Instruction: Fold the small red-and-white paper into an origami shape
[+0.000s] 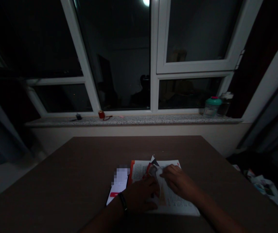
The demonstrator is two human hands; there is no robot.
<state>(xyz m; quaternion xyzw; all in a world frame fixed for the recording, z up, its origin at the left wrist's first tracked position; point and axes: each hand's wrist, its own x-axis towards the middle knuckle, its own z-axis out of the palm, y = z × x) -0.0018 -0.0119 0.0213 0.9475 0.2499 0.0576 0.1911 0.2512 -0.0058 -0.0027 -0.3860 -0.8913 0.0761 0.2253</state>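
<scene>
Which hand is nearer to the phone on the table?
Left. The left hand lies just beside the phone, on the printed sheet. The right hand is farther right, on the sheet.

— How many hands are on the table (80, 168)?
— Two: the left hand (140, 195) and the right hand (178, 181), on one open booklet (175, 202).
— And papers beside it?
— One white sheet (117, 187).
— On the windowsill (153, 120)?
— Two bottles (212, 106), one small red object (101, 114), one small dark object (78, 116).
</scene>
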